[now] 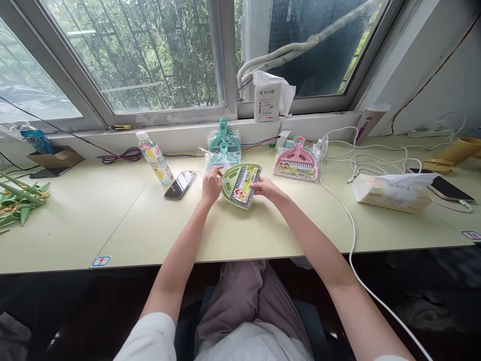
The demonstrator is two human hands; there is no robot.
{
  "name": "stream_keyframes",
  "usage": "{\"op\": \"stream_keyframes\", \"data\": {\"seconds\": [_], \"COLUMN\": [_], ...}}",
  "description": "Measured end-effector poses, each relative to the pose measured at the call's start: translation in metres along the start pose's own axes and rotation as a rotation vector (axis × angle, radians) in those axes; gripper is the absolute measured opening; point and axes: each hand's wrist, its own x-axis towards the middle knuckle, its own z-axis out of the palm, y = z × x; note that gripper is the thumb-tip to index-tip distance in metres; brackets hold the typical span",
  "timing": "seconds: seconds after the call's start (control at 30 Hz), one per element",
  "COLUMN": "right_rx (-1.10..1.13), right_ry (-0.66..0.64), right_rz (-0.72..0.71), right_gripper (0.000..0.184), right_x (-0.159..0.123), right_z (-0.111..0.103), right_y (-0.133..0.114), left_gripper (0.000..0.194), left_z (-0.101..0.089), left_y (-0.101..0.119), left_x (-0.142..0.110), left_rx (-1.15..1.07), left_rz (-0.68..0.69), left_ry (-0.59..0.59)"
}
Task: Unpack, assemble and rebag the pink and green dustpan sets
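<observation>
A green dustpan (229,188) is tilted up over the table, with a small brush (252,195) and a bright yellow-green printed label lying against its face. My left hand (212,186) has its fingers closed at the dustpan's left end, where the handle is mostly hidden. On the other side, my right hand (267,189) pinches the right edge of the set, thumb over the label and brush. Just behind my left hand lie teal dustpan sets (224,145) in clear wrapping. To the right is a wrapped pink dustpan set (298,161) with a similar label.
Left of my hands are a phone (180,184) and a tilted drink bottle (155,158). A tissue pack (393,192) and tangled white cables (379,163) lie on the right. One white cable (351,235) hangs over the table's front edge. Green plant leaves (22,200) are far left.
</observation>
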Motion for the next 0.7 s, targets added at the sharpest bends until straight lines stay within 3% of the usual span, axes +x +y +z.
{"op": "stream_keyframes", "data": {"seconds": [0.13,0.23,0.4,0.47,0.6,0.7], "right_rx": [0.024,0.019,-0.005,0.005,0.045,0.084], "right_ry": [0.030,-0.006,-0.067,-0.060,0.009,0.065], "right_rz": [-0.067,-0.121,-0.170,-0.191,-0.240,-0.271], "right_gripper": [0.019,0.020,0.030,0.033,0.031,0.027], "right_x": [0.000,-0.003,-0.007,-0.007,-0.007,-0.008], "right_z": [-0.001,0.002,0.013,0.017,0.020,0.020], "right_y": [0.002,0.003,0.008,0.010,0.013,0.011], "left_gripper": [0.050,0.041,0.034,0.035,0.048,0.057], "left_z": [0.001,0.003,-0.005,-0.010,-0.013,-0.012], "left_y": [0.000,0.001,0.010,0.016,0.021,0.007], "left_x": [0.000,0.001,0.005,0.004,-0.004,-0.003], "left_rx": [-0.028,-0.103,-0.379,-0.353,-0.071,0.036], "left_rz": [-0.062,-0.015,0.070,0.056,-0.058,-0.237], "left_ry": [0.044,0.059,-0.110,-0.104,0.212,0.512]}}
